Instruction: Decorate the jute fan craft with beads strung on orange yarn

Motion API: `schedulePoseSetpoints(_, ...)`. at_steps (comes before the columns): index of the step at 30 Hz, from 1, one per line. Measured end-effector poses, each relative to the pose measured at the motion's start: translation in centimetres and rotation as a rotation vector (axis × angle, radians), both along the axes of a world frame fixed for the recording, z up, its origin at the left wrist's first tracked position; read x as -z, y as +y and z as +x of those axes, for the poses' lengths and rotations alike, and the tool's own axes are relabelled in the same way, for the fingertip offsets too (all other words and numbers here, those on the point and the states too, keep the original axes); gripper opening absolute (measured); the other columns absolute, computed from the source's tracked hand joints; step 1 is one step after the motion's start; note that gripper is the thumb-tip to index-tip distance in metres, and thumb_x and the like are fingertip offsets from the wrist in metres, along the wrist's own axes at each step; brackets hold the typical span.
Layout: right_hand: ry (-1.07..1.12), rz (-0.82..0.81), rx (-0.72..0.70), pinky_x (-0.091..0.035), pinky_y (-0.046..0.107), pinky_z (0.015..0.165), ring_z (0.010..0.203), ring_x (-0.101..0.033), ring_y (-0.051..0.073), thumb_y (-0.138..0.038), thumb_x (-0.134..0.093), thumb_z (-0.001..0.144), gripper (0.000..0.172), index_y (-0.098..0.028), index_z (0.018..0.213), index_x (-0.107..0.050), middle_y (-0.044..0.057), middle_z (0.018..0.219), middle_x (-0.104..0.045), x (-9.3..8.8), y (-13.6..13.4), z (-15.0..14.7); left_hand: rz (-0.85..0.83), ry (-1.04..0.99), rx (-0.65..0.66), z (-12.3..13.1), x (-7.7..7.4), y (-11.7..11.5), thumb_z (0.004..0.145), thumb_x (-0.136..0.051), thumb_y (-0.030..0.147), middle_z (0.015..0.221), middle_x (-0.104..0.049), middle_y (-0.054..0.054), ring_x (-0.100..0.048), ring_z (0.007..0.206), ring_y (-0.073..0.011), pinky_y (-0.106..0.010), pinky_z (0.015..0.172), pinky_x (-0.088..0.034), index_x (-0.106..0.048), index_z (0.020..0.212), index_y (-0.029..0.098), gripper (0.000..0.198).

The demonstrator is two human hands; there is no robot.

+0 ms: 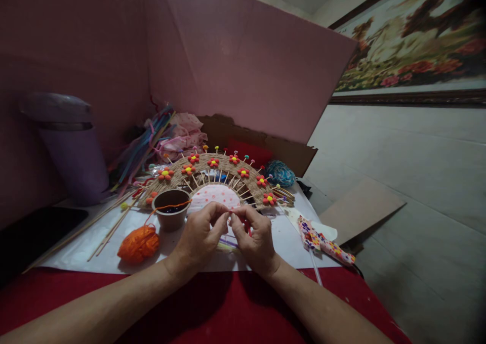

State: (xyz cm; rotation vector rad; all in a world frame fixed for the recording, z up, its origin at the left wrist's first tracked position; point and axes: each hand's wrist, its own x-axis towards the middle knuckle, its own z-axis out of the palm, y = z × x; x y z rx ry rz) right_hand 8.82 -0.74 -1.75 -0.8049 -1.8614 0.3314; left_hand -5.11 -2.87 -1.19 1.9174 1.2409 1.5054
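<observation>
Above the front of the white paper, my left hand (202, 231) and my right hand (255, 238) meet fingertip to fingertip, both closed in a pinch. A thin red strand (248, 226) runs between them and curls below my right fingers; its material is hard to make out. Just behind stands a semicircular woven twine piece (224, 163) with red and yellow flowers, sticks and a white dotted half-disc (214, 196). To the left of my hands are a brown cup (171, 221) with dark contents and an orange yarn ball (138, 245), whose strand crosses the cup's rim.
A purple tumbler (76, 157) stands far left, near thin wooden sticks (112, 232) and bundled pipe cleaners (146, 136). Blue yarn (281, 173) lies behind the woven piece. At right is a flower-patterned, gun-shaped tool (326, 246) with a cord. Red cloth (197, 308) covers the near edge.
</observation>
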Motion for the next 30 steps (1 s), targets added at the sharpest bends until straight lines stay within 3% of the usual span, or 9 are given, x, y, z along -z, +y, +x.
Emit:
schedulePoseSetpoints(16,0.027,-0.083,-0.046,-0.040,0.024,0.055,0.055,-0.051,0.012,-0.024,-0.049,0.085,0.017,-0.016,0.074,-0.059,0.001,0.061,-0.056,0.20,0.14,0.15,0.024,0.012,0.004,0.05,-0.01,-0.04,0.085,-0.050,0.020,0.066,-0.063,0.000,-0.057,0.060,-0.0107,-0.021,0.056,-0.043,-0.061,0.080,0.015,0.013)
schedulePoseSetpoints(30,0.001,-0.001,-0.013,-0.039,0.023,0.053,0.054,-0.048,0.012,-0.020,-0.050,0.082,0.014,-0.017,0.072,-0.060,0.000,0.060,-0.057,-0.15,-0.35,-0.06,0.233,0.342,-0.243,-0.12,0.21,-0.51,0.083,-0.049,0.019,0.069,-0.068,-0.004,-0.064,0.062,-0.0169,-0.028,0.060,-0.047,-0.061,0.081,0.016,0.013)
